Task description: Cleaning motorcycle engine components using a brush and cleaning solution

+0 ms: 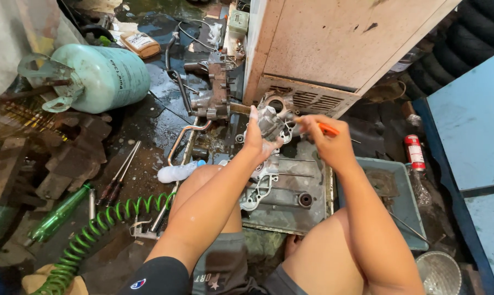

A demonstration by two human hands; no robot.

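Engine casing part (270,121), grey cast metal, sits gripped in the left hand (256,136) above the far edge of the shallow metal tray (312,216). The right hand (326,141) is closed around an orange-handled tool (328,129) whose tip meets the part. My judgement: scrubbing goes best with the part held steady over the tray, so drips fall inside, and the tip worked into each recess. Counted, largest first: one pale green gas cylinder (102,76), one tray, one larger casing (263,183) lying in it, one green coiled hose (102,226), two screwdrivers (118,175).
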